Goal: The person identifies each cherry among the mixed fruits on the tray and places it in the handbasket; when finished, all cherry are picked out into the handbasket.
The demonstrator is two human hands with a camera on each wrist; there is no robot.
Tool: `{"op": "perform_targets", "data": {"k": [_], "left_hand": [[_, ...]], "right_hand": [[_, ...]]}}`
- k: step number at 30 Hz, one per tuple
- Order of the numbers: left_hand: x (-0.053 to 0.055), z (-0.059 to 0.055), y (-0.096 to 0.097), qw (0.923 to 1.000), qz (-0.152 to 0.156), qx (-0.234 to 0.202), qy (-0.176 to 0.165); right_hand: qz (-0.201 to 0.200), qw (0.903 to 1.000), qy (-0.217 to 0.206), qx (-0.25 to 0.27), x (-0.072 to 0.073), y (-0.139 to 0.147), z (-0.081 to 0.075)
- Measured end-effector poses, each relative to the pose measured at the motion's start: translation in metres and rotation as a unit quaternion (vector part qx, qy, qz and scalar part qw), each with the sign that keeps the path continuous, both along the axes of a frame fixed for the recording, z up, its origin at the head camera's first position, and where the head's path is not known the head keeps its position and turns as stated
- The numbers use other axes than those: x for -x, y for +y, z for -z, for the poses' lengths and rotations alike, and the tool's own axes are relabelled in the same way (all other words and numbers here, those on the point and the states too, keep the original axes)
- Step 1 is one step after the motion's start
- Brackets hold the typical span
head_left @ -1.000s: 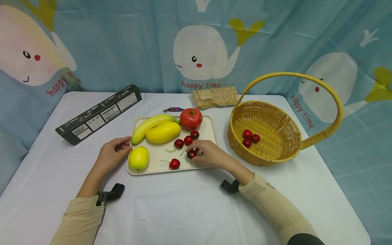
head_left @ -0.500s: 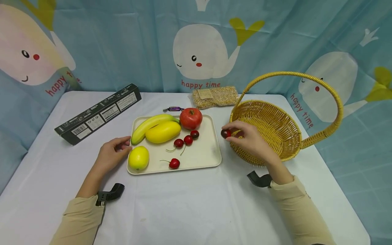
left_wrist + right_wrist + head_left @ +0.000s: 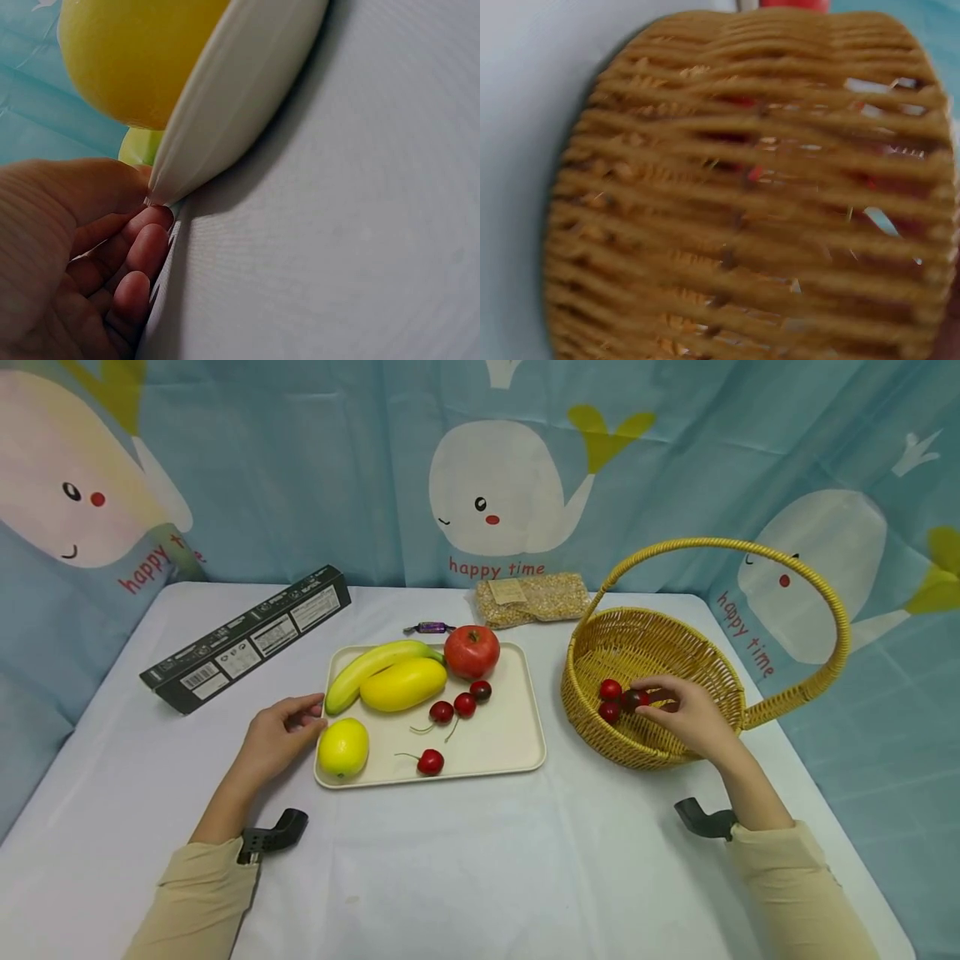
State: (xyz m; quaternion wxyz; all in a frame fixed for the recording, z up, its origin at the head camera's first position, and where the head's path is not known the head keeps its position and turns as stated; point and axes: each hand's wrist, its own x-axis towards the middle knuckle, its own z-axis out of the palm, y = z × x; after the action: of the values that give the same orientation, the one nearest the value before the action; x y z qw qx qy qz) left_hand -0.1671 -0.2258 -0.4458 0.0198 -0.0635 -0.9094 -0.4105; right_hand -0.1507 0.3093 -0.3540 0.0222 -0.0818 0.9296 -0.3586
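My right hand (image 3: 693, 717) reaches into the yellow wicker basket (image 3: 731, 681) and pinches a dark red cherry (image 3: 635, 699) between thumb and fingers. Two other cherries lie beside it on the basket floor. In the right wrist view the woven wall (image 3: 742, 202) hides that hand's fingertips. My left hand (image 3: 277, 739) grips the left edge of the cream tray (image 3: 495, 752), its thumb at the rim and fingers below in the left wrist view. On the tray are a lemon (image 3: 343, 748), a banana (image 3: 375, 670), a yellow mango-like fruit (image 3: 405, 685), a red pomegranate-like fruit (image 3: 472, 652) and several cherries (image 3: 431, 762).
A long black box (image 3: 247, 639) lies slanted at the back left. Behind the tray are a purple-wrapped candy (image 3: 430, 627) and a bag of yellow kernels (image 3: 534, 600). The basket's tall handle (image 3: 723, 543) arches over its opening. A blue curtain hangs behind the table.
My right hand has picked a dark cherry off the tray and carried it rightward into the basket, beside the cherries there. The left hand stays at the tray's edge.
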Motion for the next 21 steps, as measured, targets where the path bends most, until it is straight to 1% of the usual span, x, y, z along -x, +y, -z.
{"op": "perform_targets", "data": {"k": [4, 9, 21], "left_hand": [[0.0, 0.0, 0.0, 1.0, 0.0, 0.001, 0.003], [0.0, -0.001, 0.001, 1.0, 0.003, -0.001, 0.001], [0.0, 0.0, 0.0, 1.0, 0.003, -0.001, 0.007]], "right_hand": [[0.004, 0.9999, -0.012, -0.006, 0.003, 0.011, 0.007], [0.004, 0.9995, -0.015, -0.026, 0.004, 0.017, 0.013], [-0.007, 0.9997, -0.011, -0.022, 0.005, 0.018, 0.017]]}}
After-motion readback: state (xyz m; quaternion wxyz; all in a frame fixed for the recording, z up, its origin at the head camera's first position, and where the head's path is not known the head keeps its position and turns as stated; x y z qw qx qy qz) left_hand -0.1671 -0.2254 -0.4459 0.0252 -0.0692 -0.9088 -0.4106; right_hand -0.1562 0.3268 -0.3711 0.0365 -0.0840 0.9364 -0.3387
